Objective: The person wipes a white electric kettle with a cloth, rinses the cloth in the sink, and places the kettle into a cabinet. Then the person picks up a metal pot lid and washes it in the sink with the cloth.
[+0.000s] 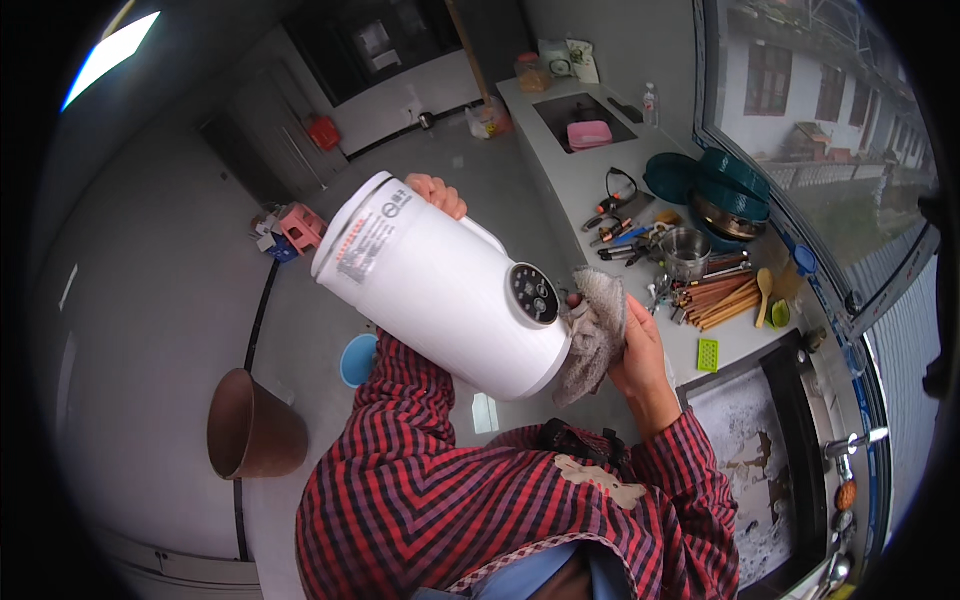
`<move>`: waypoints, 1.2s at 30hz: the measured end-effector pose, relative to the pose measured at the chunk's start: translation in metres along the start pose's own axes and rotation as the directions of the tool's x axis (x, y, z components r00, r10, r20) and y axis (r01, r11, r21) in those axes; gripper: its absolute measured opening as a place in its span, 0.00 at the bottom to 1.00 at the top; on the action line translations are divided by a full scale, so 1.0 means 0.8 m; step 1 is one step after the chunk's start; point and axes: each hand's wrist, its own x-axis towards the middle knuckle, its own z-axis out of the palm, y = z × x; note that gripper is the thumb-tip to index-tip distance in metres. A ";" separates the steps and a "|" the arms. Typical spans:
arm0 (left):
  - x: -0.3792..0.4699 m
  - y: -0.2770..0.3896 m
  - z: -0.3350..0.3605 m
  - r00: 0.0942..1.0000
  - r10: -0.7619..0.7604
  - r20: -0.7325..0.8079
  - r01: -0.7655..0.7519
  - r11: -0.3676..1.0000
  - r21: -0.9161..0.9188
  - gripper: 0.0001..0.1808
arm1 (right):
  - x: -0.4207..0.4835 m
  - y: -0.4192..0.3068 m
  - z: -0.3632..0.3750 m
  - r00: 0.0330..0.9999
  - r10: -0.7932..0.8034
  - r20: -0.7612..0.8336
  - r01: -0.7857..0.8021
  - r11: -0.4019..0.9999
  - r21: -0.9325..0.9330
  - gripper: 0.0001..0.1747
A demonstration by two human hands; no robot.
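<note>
A white soymilk maker or similar electric jug (442, 292) is held tilted in the air before my chest. It has a round black control panel (535, 293), a side handle and a label with writing near its upper-left end. My left hand (439, 195) reaches behind the jug, its fingers curled over the far side near the handle. The jug hides most of that hand. In my right hand (639, 349) is a bunched grey-brown cloth (596, 337), which lies against the jug's lower-right end, beside the panel.
On the worktop (652, 289) at the right are knives, a steel pot (685, 253), chopsticks (720, 300), a wooden spoon (763, 289) and green basins (731, 184). A sink (757, 465) holds suds. A brown bin (259, 431) and a blue bucket (358, 361) stand on the floor.
</note>
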 end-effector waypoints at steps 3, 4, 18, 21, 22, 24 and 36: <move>0.006 -0.015 0.011 0.996 0.027 -0.087 -0.037 0.994 -0.106 0.15 | 0.001 -0.017 0.019 0.997 -0.055 0.046 0.061 0.988 -0.144 0.23; 0.008 -0.019 0.021 0.984 0.040 -0.172 -0.059 0.992 -0.108 0.15 | -0.003 -0.020 0.023 0.996 -0.062 0.060 0.071 0.983 -0.167 0.23; 0.047 -0.047 0.125 0.963 0.196 -0.186 -0.213 0.974 -0.077 0.20 | -0.048 -0.051 0.018 0.981 -0.113 0.156 0.171 0.884 -0.434 0.24; 0.046 -0.047 0.119 0.972 0.192 -0.133 -0.206 0.973 -0.103 0.21 | -0.050 -0.049 0.019 0.978 -0.129 0.163 0.193 0.854 -0.483 0.21; 0.045 -0.046 0.117 0.973 0.192 -0.128 -0.207 0.972 -0.113 0.21 | -0.050 -0.048 0.021 0.976 -0.135 0.169 0.203 0.837 -0.507 0.20; 0.041 -0.046 0.115 0.973 0.190 -0.129 -0.207 0.969 -0.133 0.22 | -0.050 -0.048 0.025 0.979 -0.129 0.159 0.196 0.811 -0.552 0.17; 0.032 -0.041 0.109 0.987 0.161 -0.012 -0.160 0.963 -0.217 0.22 | -0.038 -0.054 0.047 0.965 -0.116 0.235 0.256 0.614 -0.747 0.19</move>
